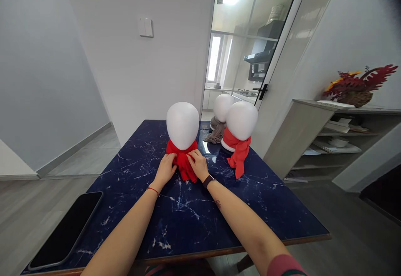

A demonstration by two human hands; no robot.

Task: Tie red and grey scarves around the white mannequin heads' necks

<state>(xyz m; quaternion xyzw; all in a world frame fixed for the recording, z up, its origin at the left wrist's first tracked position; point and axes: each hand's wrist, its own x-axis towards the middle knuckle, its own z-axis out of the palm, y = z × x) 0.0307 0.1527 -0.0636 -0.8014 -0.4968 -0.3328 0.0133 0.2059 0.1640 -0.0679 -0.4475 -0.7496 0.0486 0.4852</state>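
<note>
A white, featureless mannequin head (182, 125) stands upright on the table in front of me. Around its neck is a bright red scarf (184, 166), knotted or bunched at the front, with its loose ends hanging onto the tabletop. My left hand (166, 170) has its fingers closed on the scarf's left side, just below the chin. On the other side, my right hand (198, 165) grips the scarf near the knot. The fingertips of both hands are partly lost in the folds.
To the right stands another white head (242, 120) with an orange-red scarf (239, 155). Behind it is a third head (223, 107) with a grey-brown scarf (216, 132). A dark phone or tablet (67, 230) lies at the left edge of the blue marbled table (181, 226).
</note>
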